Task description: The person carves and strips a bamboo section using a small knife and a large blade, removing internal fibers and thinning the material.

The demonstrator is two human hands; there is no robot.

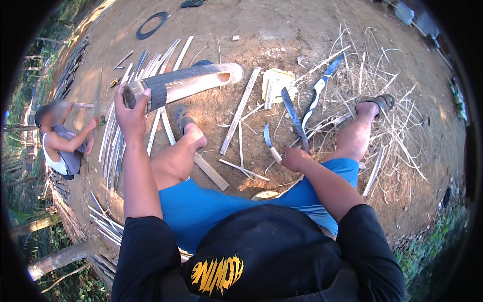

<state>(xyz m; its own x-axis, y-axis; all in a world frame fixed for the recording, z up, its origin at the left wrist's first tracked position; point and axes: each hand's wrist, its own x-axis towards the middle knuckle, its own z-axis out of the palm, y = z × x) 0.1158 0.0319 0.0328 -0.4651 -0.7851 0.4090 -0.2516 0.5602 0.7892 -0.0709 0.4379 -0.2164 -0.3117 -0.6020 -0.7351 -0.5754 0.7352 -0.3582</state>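
We see the left hand (132,117) wrapped firmly round the near, dark-skinned end of a bamboo tube (193,85), its thumb lying over the top. The tube points from that hand toward two o'clock, its pale side stripped and an opening cut near the far end. The right hand (296,160) is curled, its fingertips touching the pale handle of a small curved knife (271,146); we cannot tell whether they close fully round it. The only writing we notice is the bold yellow lettering (217,274) across the front of the black shirt (271,226). From the right hand, the curved knife lies toward ten o'clock, a long dark blade (296,120) at twelve, with its handle end just beside the hand, and a blue-and-white curved piece (317,93) at one. The tube is well apart from the right hand, toward ten o'clock; thin shavings (387,116) spread at its two o'clock.
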